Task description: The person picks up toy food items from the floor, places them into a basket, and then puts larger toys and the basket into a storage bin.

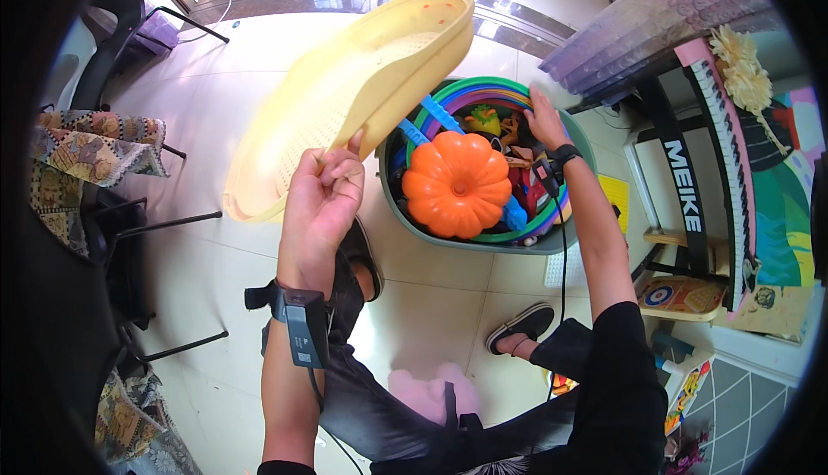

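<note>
My left hand [326, 194] grips the near edge of a pale yellow plastic tray [362, 87] with a perforated, contoured floor, held up and tilted left of a tub. The grey-green plastic tub [424, 236] on the floor is full of toys. My right hand [546, 119] rests with its fingers at the far right edge of the green and multicoloured hoops [482, 84] inside it; whether it grips them is unclear. An orange pumpkin-shaped plastic toy [458, 184] lies on top, beside blue plastic strips [443, 115] and a yellow toy with a green top [485, 119].
Chairs with patterned cloths [103, 145] stand at the left. A pink keyboard [721, 171] on a stand is at the right, with a wooden game board [682, 295] below. A pink plush stool [436, 391] is beneath me. A yellow building plate [614, 200] lies beyond the tub.
</note>
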`<control>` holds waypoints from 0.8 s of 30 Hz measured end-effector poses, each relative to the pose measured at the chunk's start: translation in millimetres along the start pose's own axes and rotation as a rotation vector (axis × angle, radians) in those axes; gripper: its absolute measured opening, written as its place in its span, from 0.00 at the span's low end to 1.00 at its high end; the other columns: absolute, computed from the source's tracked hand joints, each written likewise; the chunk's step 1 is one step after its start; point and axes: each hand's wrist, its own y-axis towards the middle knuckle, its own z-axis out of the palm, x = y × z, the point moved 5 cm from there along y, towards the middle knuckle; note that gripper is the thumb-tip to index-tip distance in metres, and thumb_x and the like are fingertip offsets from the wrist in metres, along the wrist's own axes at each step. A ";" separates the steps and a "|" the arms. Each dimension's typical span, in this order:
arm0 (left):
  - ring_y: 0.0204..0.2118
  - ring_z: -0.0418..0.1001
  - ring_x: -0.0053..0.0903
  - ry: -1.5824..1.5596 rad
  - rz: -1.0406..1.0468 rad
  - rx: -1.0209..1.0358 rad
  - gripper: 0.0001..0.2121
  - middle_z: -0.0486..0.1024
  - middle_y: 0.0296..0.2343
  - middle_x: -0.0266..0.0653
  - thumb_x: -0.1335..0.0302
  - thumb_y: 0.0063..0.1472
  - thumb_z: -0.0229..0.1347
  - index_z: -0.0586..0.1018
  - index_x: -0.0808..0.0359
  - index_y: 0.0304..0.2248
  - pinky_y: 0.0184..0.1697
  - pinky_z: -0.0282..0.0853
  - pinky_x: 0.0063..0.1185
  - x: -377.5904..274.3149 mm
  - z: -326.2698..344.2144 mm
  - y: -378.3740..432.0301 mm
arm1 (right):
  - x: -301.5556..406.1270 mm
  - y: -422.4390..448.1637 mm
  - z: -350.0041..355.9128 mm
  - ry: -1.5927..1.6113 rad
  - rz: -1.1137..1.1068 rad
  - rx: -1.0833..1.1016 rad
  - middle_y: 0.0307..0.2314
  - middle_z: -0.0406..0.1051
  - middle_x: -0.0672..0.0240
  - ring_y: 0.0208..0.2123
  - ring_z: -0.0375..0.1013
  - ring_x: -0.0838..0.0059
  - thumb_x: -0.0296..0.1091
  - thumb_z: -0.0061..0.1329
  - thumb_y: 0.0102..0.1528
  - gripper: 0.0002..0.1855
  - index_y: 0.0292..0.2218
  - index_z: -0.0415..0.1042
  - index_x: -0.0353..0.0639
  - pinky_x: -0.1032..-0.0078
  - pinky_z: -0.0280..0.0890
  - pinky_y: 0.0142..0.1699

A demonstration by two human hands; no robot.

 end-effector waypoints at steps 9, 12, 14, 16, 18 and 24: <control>0.19 0.57 0.12 0.252 -0.060 -0.059 0.18 0.57 0.17 0.28 0.81 0.57 0.43 0.58 0.83 0.45 0.21 0.55 0.11 37.9 9.5 47.6 | 7.5 -36.7 54.4 -0.383 0.032 -0.125 0.53 0.51 0.64 0.55 0.49 0.64 0.38 0.45 0.51 0.32 0.55 0.50 0.41 0.53 0.48 0.55; 0.19 0.57 0.11 0.315 -0.080 -0.046 0.18 0.57 0.17 0.28 0.80 0.57 0.42 0.58 0.83 0.45 0.21 0.54 0.10 51.9 13.2 61.7 | 2.4 -36.9 73.4 -0.309 0.088 -0.038 0.53 0.50 0.63 0.57 0.47 0.64 0.41 0.45 0.52 0.34 0.56 0.48 0.41 0.53 0.47 0.56; 0.19 0.57 0.11 0.353 -0.087 -0.019 0.18 0.56 0.16 0.27 0.80 0.57 0.42 0.58 0.83 0.45 0.21 0.55 0.10 57.4 13.5 69.7 | -1.5 -35.6 79.4 -0.299 0.026 -0.116 0.54 0.49 0.62 0.57 0.46 0.64 0.41 0.45 0.52 0.35 0.56 0.47 0.41 0.53 0.46 0.56; 0.19 0.57 0.10 0.337 -0.136 0.018 0.18 0.61 0.20 0.32 0.79 0.57 0.42 0.57 0.83 0.46 0.22 0.56 0.11 64.4 10.7 72.6 | -9.9 -33.4 88.3 -0.265 0.018 -0.101 0.54 0.47 0.61 0.58 0.45 0.61 0.40 0.43 0.53 0.34 0.57 0.46 0.41 0.51 0.46 0.56; 0.20 0.57 0.10 0.409 -0.124 0.002 0.18 0.64 0.27 0.38 0.79 0.57 0.42 0.58 0.80 0.47 0.22 0.57 0.11 67.3 5.8 75.2 | -19.2 -28.3 94.3 -0.183 0.005 -0.041 0.54 0.47 0.60 0.57 0.45 0.60 0.39 0.43 0.53 0.32 0.56 0.47 0.42 0.51 0.45 0.56; 0.21 0.59 0.11 0.678 -0.118 0.043 0.15 0.65 0.40 0.51 0.77 0.59 0.42 0.60 0.72 0.46 0.25 0.62 0.12 85.5 -11.6 73.4 | -53.1 -27.4 60.7 0.453 0.003 0.018 0.44 0.64 0.47 0.48 0.62 0.52 0.27 0.38 0.54 0.17 0.46 0.62 0.34 0.68 0.57 0.50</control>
